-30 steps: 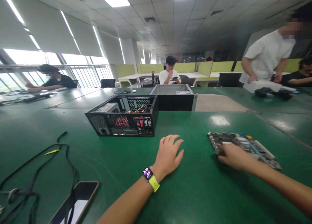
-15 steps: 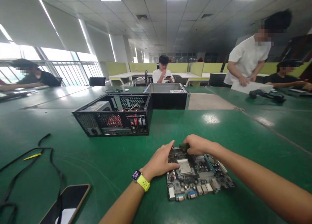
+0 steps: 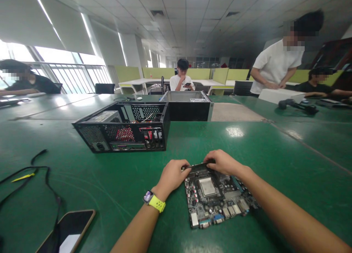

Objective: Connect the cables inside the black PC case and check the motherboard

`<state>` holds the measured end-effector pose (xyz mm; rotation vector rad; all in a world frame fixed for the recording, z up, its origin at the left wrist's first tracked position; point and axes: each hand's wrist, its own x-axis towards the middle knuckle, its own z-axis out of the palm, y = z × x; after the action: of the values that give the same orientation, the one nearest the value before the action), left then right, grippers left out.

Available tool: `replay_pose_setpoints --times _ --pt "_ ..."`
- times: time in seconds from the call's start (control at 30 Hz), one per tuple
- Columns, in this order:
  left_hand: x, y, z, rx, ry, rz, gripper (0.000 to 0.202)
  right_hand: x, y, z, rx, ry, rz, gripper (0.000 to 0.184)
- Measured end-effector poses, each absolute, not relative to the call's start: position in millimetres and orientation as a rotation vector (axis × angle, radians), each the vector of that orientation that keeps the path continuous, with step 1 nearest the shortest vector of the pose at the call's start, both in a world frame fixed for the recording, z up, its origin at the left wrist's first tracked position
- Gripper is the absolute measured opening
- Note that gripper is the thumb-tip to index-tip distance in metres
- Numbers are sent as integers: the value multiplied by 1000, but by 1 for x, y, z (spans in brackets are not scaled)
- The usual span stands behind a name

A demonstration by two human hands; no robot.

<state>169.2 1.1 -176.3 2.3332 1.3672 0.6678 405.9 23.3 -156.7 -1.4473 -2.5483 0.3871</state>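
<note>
A motherboard (image 3: pixel 220 198) lies flat on the green table, its port side facing me and a square metal-topped processor (image 3: pixel 207 187) near its middle. Along the board's far edge runs a thin dark memory module (image 3: pixel 199 167), between my two hands. My left hand (image 3: pixel 173 174), wearing a watch with a yellow-green strap, closes thumb and fingers on the module's left end. At the other end, my right hand (image 3: pixel 222 162) pinches it. Whether the module sits in a slot or just above it, I cannot tell.
An open black computer case (image 3: pixel 123 135) stands beyond the board to the left, with a second case (image 3: pixel 189 112) behind it. A phone (image 3: pixel 68 229) and black cables (image 3: pixel 48 179) lie at the left. Several people are around the table; one (image 3: pixel 276 62) stands at right.
My left hand has gone from spread fingers at the board's left side to gripping the module's left end. The module, earlier in my right hand alone, now spans both hands.
</note>
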Motion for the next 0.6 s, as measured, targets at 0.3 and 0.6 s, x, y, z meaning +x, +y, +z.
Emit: replay_pose_setpoints --times 0.3,0.6 --pt "166 4 -179 2333 1368 683 17 396 -10 -145 -1496 -2278 251 37" --pt "166 4 -180 2376 1338 708 18 325 -116 -161 -1628 -2481 341 76"
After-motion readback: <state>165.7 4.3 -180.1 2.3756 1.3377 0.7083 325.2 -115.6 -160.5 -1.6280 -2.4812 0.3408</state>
